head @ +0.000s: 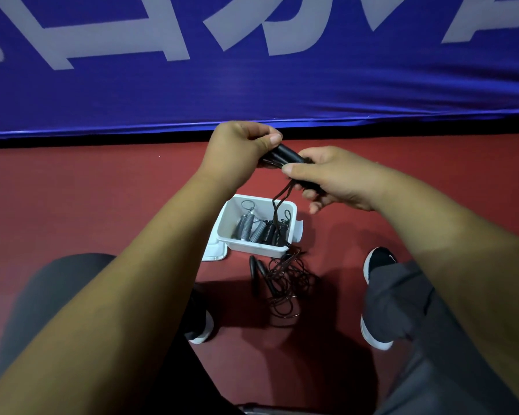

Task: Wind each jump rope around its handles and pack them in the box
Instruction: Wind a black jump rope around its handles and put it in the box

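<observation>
My left hand (240,148) grips the black handles (285,154) of a jump rope, held together above the floor. My right hand (333,178) pinches the thin dark cord (279,199) right beside the handles; the cord hangs down toward the white box (252,250). Inside the box lie several wound ropes, grey (246,227) and black (273,230). In front of the box, a second black jump rope (282,283) lies on the floor in a loose tangle, its handles at its left.
A white lid (215,250) lies under the box's left side. The floor is red. A blue banner with white letters (252,85) hangs close behind the box. My knees and black shoes (378,262) flank the tangled rope.
</observation>
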A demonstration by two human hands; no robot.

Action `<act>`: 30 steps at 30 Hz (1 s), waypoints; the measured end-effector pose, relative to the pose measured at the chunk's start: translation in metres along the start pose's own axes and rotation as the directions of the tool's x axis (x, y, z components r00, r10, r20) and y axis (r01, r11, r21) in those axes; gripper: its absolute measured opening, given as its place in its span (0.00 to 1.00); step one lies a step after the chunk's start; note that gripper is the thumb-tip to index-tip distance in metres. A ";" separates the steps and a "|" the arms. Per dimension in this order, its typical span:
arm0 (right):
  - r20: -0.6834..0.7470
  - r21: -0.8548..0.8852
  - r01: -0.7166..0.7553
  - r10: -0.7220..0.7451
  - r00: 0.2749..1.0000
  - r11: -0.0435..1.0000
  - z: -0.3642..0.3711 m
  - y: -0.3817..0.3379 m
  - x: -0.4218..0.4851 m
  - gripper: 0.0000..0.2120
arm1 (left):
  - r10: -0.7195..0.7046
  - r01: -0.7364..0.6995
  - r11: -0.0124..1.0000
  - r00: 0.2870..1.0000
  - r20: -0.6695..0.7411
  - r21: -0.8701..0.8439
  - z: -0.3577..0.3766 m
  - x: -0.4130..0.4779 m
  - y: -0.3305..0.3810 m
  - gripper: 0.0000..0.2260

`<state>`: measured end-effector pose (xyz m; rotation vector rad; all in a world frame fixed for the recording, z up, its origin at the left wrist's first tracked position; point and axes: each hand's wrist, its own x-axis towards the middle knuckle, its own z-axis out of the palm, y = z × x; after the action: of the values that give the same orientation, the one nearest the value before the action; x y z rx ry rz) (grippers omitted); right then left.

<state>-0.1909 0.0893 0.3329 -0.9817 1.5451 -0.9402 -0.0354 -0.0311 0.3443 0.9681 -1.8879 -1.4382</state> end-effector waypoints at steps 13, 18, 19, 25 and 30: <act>-0.009 0.288 0.020 -0.018 1.000 0.957 -0.011 -0.008 -0.005 0.04 | -0.152 0.212 0.972 0.899 0.411 -0.103 -0.007 0.001 -0.014 0.20; -0.068 0.333 0.027 -0.004 0.998 0.942 -0.025 -0.012 -0.008 0.09 | -0.131 0.155 0.988 0.729 0.672 0.025 0.001 -0.013 -0.027 0.18; -0.076 0.355 0.025 0.003 0.997 0.935 -0.027 -0.013 -0.009 0.09 | -0.108 0.136 0.991 0.735 0.670 0.012 0.001 -0.014 -0.026 0.17; -0.042 0.460 -0.025 0.050 0.998 0.887 -0.031 -0.012 -0.013 0.14 | -0.056 -0.070 0.978 0.819 0.571 0.196 -0.001 -0.014 -0.020 0.13; 0.017 0.424 -0.034 0.030 0.999 0.905 -0.026 -0.009 -0.014 0.17 | -0.087 -0.099 0.944 0.846 0.527 0.314 0.003 -0.013 -0.024 0.10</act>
<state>-0.2138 0.1016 0.3505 -0.6447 1.2669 -1.1844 -0.0253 -0.0223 0.3198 0.7422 -2.6081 -1.5267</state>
